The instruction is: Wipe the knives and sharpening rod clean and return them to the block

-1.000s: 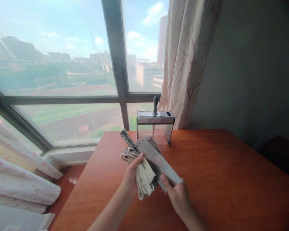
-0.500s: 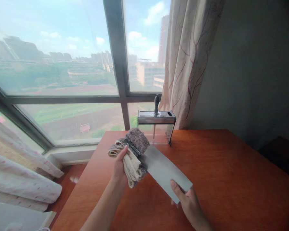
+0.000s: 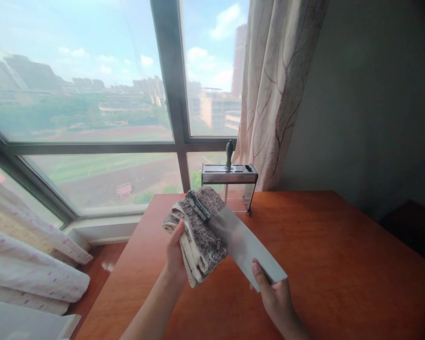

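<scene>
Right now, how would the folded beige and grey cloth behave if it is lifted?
The folded beige and grey cloth likely is floppy: its layers droop below the left hand. Probably light, since one hand bears it. It seems grippy, not slippery, with fuzzy pile.

The bench (image 3: 340, 264) lies bare to the right of the hands and in front of them — a wide stretch of wood reaching toward the grey wall (image 3: 375, 104). At the far edge a knife block (image 3: 229, 182) stands upright with one dark handle (image 3: 229, 153) poking up from its top, just behind the raised cleaver (image 3: 246, 248) and cloth (image 3: 198, 233). The curtain (image 3: 272, 94) hangs down beside the block on its right, closing that corner. Left of the bench the window frame (image 3: 177, 141) and glass bar the way — below them, pale folded fabric (image 3: 35, 274) fills the gap by the sill.
</scene>
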{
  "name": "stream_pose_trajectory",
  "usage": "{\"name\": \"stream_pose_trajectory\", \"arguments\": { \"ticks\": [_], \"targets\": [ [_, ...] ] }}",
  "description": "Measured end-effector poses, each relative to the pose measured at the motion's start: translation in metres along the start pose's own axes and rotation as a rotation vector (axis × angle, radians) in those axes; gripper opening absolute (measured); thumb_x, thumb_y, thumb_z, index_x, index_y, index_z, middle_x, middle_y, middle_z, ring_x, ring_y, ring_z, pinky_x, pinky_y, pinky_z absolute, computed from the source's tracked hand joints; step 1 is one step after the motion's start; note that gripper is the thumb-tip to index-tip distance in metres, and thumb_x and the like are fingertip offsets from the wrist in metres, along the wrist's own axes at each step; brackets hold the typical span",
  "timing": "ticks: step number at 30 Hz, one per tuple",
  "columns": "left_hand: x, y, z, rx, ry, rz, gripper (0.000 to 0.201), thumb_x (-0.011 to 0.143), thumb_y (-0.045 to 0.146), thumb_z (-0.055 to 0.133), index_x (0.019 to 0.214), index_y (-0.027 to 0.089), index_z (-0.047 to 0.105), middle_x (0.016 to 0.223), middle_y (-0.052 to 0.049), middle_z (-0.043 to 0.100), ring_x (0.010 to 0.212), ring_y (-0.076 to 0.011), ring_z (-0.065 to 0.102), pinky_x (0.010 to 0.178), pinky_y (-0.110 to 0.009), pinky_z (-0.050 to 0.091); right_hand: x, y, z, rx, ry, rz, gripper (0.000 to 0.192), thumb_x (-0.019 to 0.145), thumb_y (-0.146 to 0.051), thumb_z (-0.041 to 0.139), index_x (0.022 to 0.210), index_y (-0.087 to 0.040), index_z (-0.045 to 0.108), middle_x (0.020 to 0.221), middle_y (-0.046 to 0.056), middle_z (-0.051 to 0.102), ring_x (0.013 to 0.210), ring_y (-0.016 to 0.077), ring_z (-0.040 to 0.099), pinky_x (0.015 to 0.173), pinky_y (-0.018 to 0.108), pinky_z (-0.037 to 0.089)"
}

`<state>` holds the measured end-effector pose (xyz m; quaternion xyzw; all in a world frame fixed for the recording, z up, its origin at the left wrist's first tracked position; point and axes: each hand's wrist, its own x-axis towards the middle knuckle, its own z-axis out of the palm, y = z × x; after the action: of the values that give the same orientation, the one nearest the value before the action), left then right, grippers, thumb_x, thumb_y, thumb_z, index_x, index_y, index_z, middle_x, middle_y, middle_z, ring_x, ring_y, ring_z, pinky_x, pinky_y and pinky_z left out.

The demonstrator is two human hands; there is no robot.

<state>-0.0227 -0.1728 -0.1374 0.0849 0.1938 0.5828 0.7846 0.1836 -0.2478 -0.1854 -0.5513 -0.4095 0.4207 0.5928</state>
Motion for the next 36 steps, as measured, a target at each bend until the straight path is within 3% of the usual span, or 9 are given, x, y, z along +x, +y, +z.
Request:
{"name": "stream_pose_trajectory", "arguments": {
  "ticks": [4, 7, 11, 19, 28, 33, 36],
  "targets": [
    [-0.006, -0.010, 0.002, -0.006, -0.093, -0.086, 0.064, 0.083, 0.068, 0.040, 0.126, 0.024, 0.058, 0.106, -0.009, 0.073, 0.112, -0.0310, 0.061, 0.098, -0.043, 0.046, 0.008, -0.013, 0.018, 0.082, 0.015, 0.060, 0.044, 0.073, -0.058, 0.066, 0.057, -0.018, 0.059, 0.046, 0.002, 0.056, 0.041, 0.0169, 0.053, 0.041, 0.027, 0.041],
    [-0.010, -0.010, 0.010, -0.008, -0.112, -0.097, 0.075, 0.077, 0.079, 0.034, 0.123, 0.025, 0.060, 0.104, -0.009, 0.073, 0.113, -0.0313, 0.060, 0.098, -0.043, 0.045, 0.012, -0.013, 0.026, 0.174, 0.072, 0.148, 0.046, 0.075, -0.059, 0.065, 0.054, -0.019, 0.055, 0.042, 0.000, 0.053, 0.037, 0.0145, 0.047, 0.037, 0.026, 0.036],
    [-0.010, -0.003, 0.015, -0.011, -0.121, -0.124, 0.077, 0.076, 0.080, 0.031, 0.123, 0.027, 0.060, 0.105, -0.008, 0.073, 0.113, -0.0300, 0.060, 0.099, -0.042, 0.043, 0.011, -0.007, 0.032, 0.270, 0.111, 0.199, 0.043, 0.075, -0.058, 0.065, 0.060, -0.019, 0.056, 0.043, -0.002, 0.054, 0.035, 0.0129, 0.045, 0.036, 0.025, 0.033],
    [-0.009, 0.009, 0.011, -0.054, -0.174, -0.059, 0.068, 0.083, 0.073, 0.032, 0.128, 0.028, 0.057, 0.108, -0.007, 0.072, 0.114, -0.0273, 0.060, 0.103, -0.040, 0.040, -0.002, -0.009, 0.039, 0.146, 0.047, 0.139, 0.048, 0.078, -0.062, 0.059, 0.055, -0.020, 0.056, 0.043, 0.002, 0.056, 0.040, 0.0173, 0.052, 0.041, 0.028, 0.039],
    [-0.004, 0.010, 0.011, -0.045, -0.081, -0.035, 0.052, 0.091, 0.052, 0.038, 0.124, 0.019, 0.062, 0.097, -0.007, 0.075, 0.101, -0.0280, 0.067, 0.097, -0.041, 0.047, -0.010, -0.013, 0.042, 0.058, 0.086, 0.038, 0.047, 0.079, -0.061, 0.059, 0.055, -0.021, 0.056, 0.047, 0.002, 0.056, 0.046, 0.0186, 0.056, 0.047, 0.029, 0.045],
    [-0.007, 0.003, 0.010, -0.044, -0.111, -0.046, 0.054, 0.089, 0.057, 0.041, 0.124, 0.022, 0.061, 0.097, -0.006, 0.076, 0.102, -0.0281, 0.066, 0.098, -0.040, 0.046, -0.017, -0.016, 0.042, 0.062, 0.136, 0.047, 0.045, 0.076, -0.062, 0.062, 0.060, -0.020, 0.060, 0.049, 0.003, 0.058, 0.045, 0.0202, 0.057, 0.047, 0.031, 0.047],
    [-0.010, 0.003, 0.004, -0.071, -0.166, -0.002, 0.058, 0.087, 0.063, 0.042, 0.125, 0.023, 0.061, 0.096, -0.006, 0.075, 0.103, -0.0289, 0.066, 0.098, -0.042, 0.046, -0.017, -0.019, 0.040, 0.095, 0.167, 0.081, 0.044, 0.072, -0.062, 0.066, 0.068, -0.019, 0.063, 0.060, 0.008, 0.067, 0.050, 0.0227, 0.061, 0.045, 0.031, 0.048]
  ]
}}
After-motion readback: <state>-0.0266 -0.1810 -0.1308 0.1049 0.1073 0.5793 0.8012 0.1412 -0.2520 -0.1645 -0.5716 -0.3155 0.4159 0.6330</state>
